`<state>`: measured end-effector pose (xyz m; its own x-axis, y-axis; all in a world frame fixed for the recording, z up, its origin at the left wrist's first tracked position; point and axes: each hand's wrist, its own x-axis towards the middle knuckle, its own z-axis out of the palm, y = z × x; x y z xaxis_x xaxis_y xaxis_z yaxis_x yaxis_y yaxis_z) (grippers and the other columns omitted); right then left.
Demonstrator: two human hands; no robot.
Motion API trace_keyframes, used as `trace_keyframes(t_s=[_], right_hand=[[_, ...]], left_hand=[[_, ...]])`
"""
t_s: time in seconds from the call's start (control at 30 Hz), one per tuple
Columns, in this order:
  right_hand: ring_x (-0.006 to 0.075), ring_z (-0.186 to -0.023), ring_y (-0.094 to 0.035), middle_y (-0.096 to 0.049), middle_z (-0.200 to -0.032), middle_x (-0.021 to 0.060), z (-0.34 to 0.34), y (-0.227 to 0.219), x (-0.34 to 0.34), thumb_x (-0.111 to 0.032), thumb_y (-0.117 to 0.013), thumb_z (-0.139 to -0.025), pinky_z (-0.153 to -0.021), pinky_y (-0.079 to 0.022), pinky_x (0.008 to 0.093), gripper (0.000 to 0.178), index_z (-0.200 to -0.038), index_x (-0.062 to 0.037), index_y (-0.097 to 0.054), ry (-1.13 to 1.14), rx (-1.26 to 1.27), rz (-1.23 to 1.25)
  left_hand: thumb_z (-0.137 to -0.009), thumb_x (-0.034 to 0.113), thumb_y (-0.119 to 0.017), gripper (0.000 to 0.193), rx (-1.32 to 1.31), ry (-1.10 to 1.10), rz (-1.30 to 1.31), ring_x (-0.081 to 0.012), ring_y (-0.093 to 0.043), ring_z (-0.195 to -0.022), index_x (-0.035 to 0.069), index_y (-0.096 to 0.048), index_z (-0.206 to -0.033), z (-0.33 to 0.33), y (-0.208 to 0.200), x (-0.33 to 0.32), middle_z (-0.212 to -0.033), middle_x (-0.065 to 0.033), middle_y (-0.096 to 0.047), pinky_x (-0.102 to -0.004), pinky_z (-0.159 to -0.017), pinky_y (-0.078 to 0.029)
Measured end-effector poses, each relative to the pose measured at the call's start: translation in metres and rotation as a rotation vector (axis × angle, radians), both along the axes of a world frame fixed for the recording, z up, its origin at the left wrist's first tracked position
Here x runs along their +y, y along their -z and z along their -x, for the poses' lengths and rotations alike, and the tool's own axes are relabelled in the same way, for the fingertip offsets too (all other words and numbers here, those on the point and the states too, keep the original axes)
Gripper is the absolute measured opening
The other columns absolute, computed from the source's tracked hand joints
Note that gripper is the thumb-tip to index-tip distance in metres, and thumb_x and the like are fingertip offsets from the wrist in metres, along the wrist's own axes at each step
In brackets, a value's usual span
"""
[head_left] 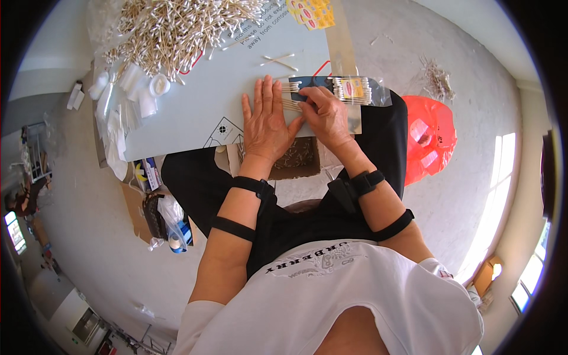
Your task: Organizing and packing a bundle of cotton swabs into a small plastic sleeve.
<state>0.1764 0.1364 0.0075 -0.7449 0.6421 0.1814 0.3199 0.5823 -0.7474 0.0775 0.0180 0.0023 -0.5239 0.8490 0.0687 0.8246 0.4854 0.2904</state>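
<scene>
My left hand lies flat on the grey board, fingers stretched, partly covering a row of cotton swabs. Just to its right, my right hand is closed, with thumb and fingertips pinched together at the swabs' ends; what they grip is hidden. Beneath the right fingers lies a dark blue strip. Beyond that hand sits a clear bag of cotton swabs with a yellow label card. Two loose swabs cross each other farther up the board.
A big heap of cotton swabs covers the far left of the board, with clear plastic rolls beside it. Yellow label cards lie at the far edge. Below are an open box, a red bag and swabs scattered on the floor.
</scene>
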Motion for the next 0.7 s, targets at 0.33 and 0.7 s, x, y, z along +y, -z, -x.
trace_keyframes(t_s=[0.33,0.7], right_hand=[[0.0303,-0.077,-0.066,-0.064,-0.083,0.0075,0.01,-0.003,0.005,-0.02,-0.067,-0.083,-0.066,-0.052,0.0424,0.019,-0.1,-0.0132,-0.069,0.036,-0.121,-0.034],[0.0301,-0.077,-0.066,-0.065,-0.083,0.0086,0.016,-0.01,0.009,-0.02,-0.067,-0.082,-0.066,-0.052,0.0414,0.016,-0.096,-0.0121,-0.069,0.061,-0.12,0.043]], left_hand=[[-0.088,0.047,-0.062,0.086,-0.011,-0.003,-0.008,-0.0309,-0.017,-0.149,0.003,-0.024,-0.152,0.0,0.001,0.0,-0.16,-0.0149,-0.021,-0.0536,-0.119,-0.01],[-0.089,0.049,-0.06,0.085,-0.014,-0.004,-0.003,-0.0303,-0.017,-0.149,0.001,-0.026,-0.151,0.0,0.001,0.0,-0.159,-0.0153,-0.022,-0.0531,-0.119,-0.009]])
